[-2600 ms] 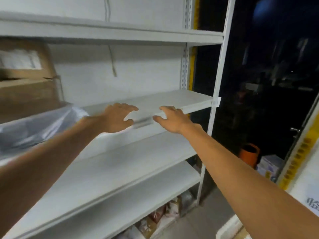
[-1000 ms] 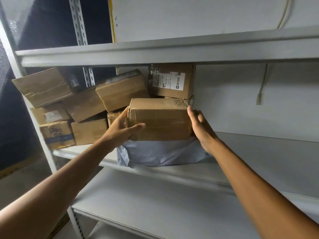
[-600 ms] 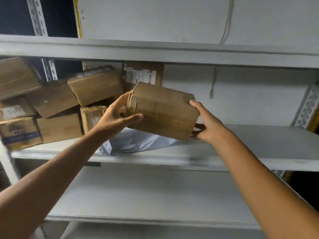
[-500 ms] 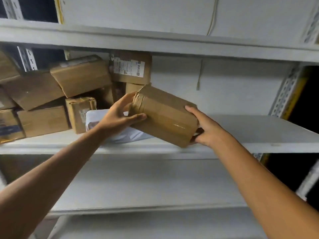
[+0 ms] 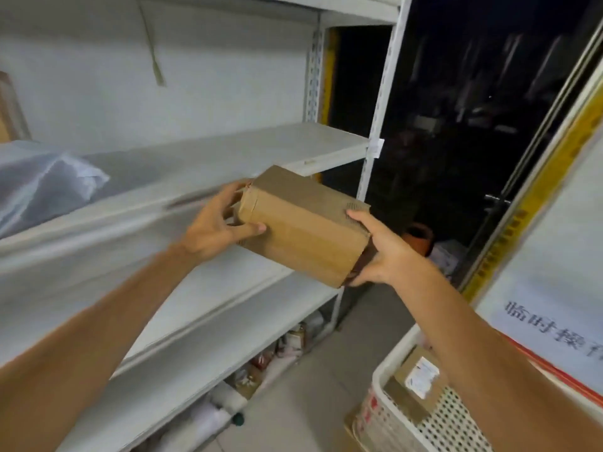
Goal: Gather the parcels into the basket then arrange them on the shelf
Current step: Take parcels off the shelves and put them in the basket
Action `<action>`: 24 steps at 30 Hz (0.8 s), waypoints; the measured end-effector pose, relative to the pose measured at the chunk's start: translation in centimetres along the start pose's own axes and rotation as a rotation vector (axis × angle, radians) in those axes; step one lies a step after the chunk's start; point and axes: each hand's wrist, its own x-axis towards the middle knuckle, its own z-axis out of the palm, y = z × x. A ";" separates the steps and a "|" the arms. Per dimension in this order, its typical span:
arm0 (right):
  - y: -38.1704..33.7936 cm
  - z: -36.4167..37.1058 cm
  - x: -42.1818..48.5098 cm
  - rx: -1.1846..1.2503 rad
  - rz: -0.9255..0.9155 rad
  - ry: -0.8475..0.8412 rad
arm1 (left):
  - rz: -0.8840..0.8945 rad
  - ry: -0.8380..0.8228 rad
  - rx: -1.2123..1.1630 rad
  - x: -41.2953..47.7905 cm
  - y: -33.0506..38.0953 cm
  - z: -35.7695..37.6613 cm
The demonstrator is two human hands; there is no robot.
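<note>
A person's left hand and right hand clasp opposite ends of a brown taped cardboard parcel, held tilted in mid-air just in front of the white metal shelf, resting on no board. Gripping both ends likely steadies it for carrying. A white perforated plastic basket sits low at right with a labelled brown parcel inside. A grey plastic mailer lies on the shelf at left.

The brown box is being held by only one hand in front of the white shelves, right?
No. The head view shows both hands holding the brown box: left hand on its left end, right hand on its right end, in front of the white shelves.
</note>
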 end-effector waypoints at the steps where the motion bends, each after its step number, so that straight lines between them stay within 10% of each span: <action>1: 0.7 -2.2 -0.3 0.027 -0.011 -0.003 | -0.009 -0.044 -0.004 0.5 -0.2 2.0; 7: 6.4 -15.1 -0.4 0.212 -0.031 -0.016 | -0.120 -0.169 0.019 2.6 -2.7 15.6; 17: 15.4 -31.5 2.3 0.240 -0.099 0.437 | -1.018 -0.388 -0.569 -0.3 -4.7 40.9; 24: 21.4 -43.5 2.8 0.256 0.178 0.371 | -0.946 -0.661 -0.325 0.8 -10.4 49.5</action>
